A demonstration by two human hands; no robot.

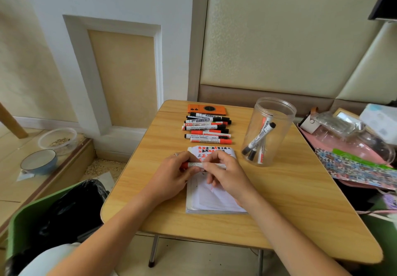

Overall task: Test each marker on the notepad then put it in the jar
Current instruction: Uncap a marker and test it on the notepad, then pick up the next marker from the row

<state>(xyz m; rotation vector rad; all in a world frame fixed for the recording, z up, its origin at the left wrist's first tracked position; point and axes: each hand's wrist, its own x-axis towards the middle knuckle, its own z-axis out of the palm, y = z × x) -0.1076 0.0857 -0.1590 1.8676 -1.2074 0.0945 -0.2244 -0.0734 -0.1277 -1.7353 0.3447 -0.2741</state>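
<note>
wooden table (290, 200) fills the head view, with a white notepad (212, 198) lying near its front edge, its far end covered in red and black test marks. both hands meet just above the pad: the left hand (171, 174) curls its fingers round the red-capped end of a marker (194, 165), and the right hand (225, 172) pinches the white barrel at the other end, so the marker lies level between them. beyond the pad a row of markers (207, 128) lies side by side, red and black caps mixed. behind them sits an orange phone (206, 109). to the right stands a clear plastic jar (268, 132), open-topped, with a few markers leaning inside.
</note>
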